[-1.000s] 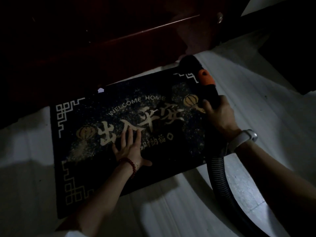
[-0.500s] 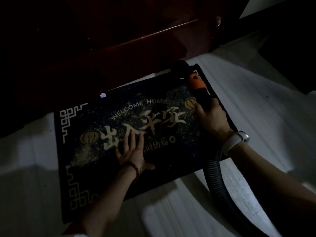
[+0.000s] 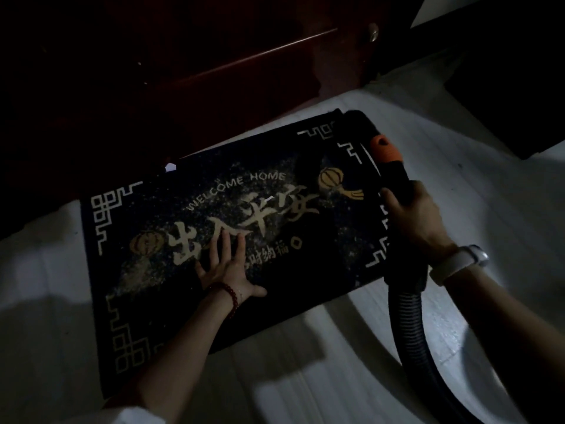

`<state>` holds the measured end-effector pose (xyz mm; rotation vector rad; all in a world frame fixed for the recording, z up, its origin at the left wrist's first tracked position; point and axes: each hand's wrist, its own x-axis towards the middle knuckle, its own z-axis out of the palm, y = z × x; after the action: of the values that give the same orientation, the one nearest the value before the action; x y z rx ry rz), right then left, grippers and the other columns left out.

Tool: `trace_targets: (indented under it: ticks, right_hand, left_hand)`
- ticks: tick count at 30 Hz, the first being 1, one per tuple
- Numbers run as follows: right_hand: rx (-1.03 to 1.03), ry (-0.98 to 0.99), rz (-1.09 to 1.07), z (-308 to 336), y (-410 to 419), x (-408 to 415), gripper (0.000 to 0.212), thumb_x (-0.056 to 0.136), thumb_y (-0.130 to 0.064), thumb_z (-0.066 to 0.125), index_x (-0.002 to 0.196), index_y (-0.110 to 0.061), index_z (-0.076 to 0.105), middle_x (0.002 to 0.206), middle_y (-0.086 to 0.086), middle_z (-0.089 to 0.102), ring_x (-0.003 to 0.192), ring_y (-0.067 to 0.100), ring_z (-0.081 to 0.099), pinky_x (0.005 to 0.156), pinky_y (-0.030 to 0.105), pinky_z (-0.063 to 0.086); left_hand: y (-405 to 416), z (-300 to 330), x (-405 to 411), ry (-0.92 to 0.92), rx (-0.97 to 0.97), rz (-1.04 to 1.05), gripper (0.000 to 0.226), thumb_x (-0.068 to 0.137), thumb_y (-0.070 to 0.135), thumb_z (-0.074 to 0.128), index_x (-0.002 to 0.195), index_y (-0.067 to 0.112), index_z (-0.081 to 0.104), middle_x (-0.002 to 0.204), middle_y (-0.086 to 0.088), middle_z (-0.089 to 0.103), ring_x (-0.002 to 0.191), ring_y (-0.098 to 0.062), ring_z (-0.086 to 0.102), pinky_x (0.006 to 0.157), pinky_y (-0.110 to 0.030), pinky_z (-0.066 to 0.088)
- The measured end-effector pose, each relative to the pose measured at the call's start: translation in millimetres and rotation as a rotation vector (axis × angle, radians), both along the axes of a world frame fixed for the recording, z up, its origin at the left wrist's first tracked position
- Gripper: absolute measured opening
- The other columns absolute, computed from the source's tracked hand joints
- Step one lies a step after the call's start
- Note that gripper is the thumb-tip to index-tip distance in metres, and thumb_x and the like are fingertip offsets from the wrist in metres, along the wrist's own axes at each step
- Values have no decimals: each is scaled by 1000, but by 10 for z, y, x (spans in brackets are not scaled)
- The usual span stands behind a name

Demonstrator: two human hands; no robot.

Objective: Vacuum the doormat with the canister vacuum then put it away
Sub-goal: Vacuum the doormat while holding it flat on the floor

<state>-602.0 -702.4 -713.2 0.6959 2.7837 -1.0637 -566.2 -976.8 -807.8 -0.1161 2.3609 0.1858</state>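
- The dark doormat (image 3: 275,240) lay flat on the pale floor, gold lettering up, pale grit scattered across it.
- The black vacuum hose (image 3: 409,325), orange-collared, reached its far right corner.

Your doormat (image 3: 333,240) is black with cream fretwork corners, cream lettering, gold lanterns and pale speckles. You've got an orange collar (image 3: 385,149) on the black vacuum wand (image 3: 397,175), a ribbed black hose (image 3: 412,332), a white watch (image 3: 458,263), a red bead bracelet (image 3: 230,296), and a pale floor (image 3: 305,377).

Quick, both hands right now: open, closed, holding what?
Left hand: open, fingers flat on the doormat.
Right hand: closed around the vacuum wand.
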Motion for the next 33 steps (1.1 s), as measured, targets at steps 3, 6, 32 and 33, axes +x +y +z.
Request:
trace_targets:
  ticks: [3, 6, 32, 33]
  right_hand:
    - [12, -36, 76, -133, -121, 188, 40, 92, -30, 52, 117, -1, 41, 102, 20, 59, 90, 36, 58, 66, 32, 35]
    - [-5, -27, 243, -159, -350, 448, 35, 91, -29, 54, 112, -4, 42, 82, 9, 55, 74, 31, 58, 56, 31, 34]
    - [-97, -87, 193, -95, -239, 393, 36, 91, -30, 54, 116, -7, 45, 89, 6, 56, 73, 21, 55, 59, 25, 36]
    - [-120, -92, 225, -119, -306, 495, 35, 90, -31, 55, 115, -9, 45, 85, 5, 59, 65, 19, 57, 53, 25, 39]
  left_hand:
    - [6, -1, -12, -8, -7, 2, 121, 69, 57, 71, 145, 30, -19, 151, 0, -33, 140, -25, -28, 113, -60, 6]
    - [-1, 11, -11, -10, -5, -6, 121, 69, 57, 71, 145, 30, -19, 151, -1, -33, 140, -25, -28, 112, -61, 6]
    - [10, 19, 9, 15, 3, 7, 123, 67, 55, 73, 144, 31, -20, 151, -1, -33, 140, -24, -27, 112, -60, 4]
    - [6, 21, 13, 16, 7, 7, 123, 68, 55, 73, 144, 32, -20, 151, -1, -33, 140, -24, -27, 112, -60, 4]
